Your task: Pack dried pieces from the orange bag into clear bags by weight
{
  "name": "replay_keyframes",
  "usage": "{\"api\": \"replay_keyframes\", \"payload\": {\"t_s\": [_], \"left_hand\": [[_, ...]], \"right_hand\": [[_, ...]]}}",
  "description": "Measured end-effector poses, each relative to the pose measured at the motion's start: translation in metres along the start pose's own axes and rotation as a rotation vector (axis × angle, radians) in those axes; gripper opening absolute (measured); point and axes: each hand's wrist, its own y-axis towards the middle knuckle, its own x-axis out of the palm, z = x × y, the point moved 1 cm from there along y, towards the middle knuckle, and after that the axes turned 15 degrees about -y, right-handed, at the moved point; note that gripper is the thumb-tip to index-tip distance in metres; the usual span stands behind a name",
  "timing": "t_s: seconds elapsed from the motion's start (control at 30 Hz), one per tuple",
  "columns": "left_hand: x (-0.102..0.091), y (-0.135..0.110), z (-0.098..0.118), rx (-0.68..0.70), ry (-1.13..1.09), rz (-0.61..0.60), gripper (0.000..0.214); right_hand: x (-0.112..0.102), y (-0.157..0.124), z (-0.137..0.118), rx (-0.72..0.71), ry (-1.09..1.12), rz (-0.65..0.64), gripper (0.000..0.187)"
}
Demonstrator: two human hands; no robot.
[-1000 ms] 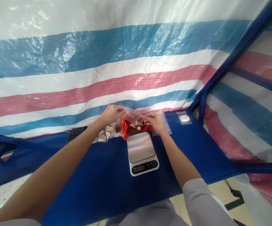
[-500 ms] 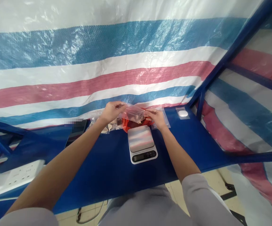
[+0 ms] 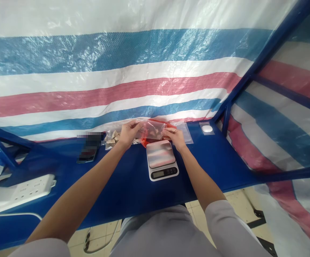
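My left hand [image 3: 129,134] and my right hand [image 3: 172,136] pinch opposite ends of a transparent plastic bag [image 3: 152,129] above the back edge of a digital kitchen scale [image 3: 161,160]. Some brownish pieces show dimly inside the bag. Its contents are too blurred to name. Under it lies a red bag [image 3: 146,141], mostly hidden by the transparent bag and my hands. Left of my left hand, a transparent bag of pale chunks [image 3: 112,139] rests on the table. The scale's steel plate holds nothing.
The blue table [image 3: 133,187] carries a phone with a blurred area [image 3: 88,150], a flat transparent packet [image 3: 185,132], and a small white disc on a packet [image 3: 206,128]. A white power strip [image 3: 18,191] lies at the left. Striped tarpaulin and blue frame bars surround the table.
My hands now hold the transparent bag flatter and more level across the red bag. The view has tilted, so the scale and table sit higher in the frame and more of the power strip shows.
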Motion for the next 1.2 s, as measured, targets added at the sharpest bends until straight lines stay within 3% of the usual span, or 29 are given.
{"api": "replay_keyframes", "payload": {"t_s": [0.2, 0.33, 0.6, 0.67, 0.8, 0.97, 1.1, 1.2], "left_hand": [[-0.01, -0.001, 0.011, -0.011, 0.079, -0.051, 0.047], [-0.013, -0.002, 0.013, -0.036, 0.087, -0.03, 0.041], [-0.006, -0.016, -0.011, 0.023, -0.208, 0.312, 0.028], [0.002, -0.022, -0.016, 0.038, -0.329, 0.363, 0.025], [0.025, -0.033, -0.028, 0.037, -0.505, 0.406, 0.025], [0.039, -0.049, -0.041, -0.037, -0.528, 0.308, 0.037], [0.028, -0.058, -0.041, -0.173, -0.43, 0.128, 0.042], [0.016, -0.06, -0.038, -0.22, -0.337, 0.099, 0.046]], "right_hand": [[-0.005, 0.0, -0.003, -0.109, -0.115, -0.074, 0.032], [-0.011, 0.006, -0.006, -0.063, -0.109, -0.072, 0.036], [-0.021, -0.011, 0.005, -0.088, -0.253, 0.158, 0.046], [-0.015, -0.02, 0.006, -0.081, -0.281, 0.137, 0.045], [0.01, -0.029, 0.002, 0.016, -0.231, -0.025, 0.039], [0.025, -0.025, 0.001, 0.098, -0.004, -0.032, 0.036], [0.014, -0.024, 0.005, 0.103, 0.03, -0.026, 0.033], [0.005, -0.024, 0.007, 0.111, -0.007, -0.057, 0.029]]}}
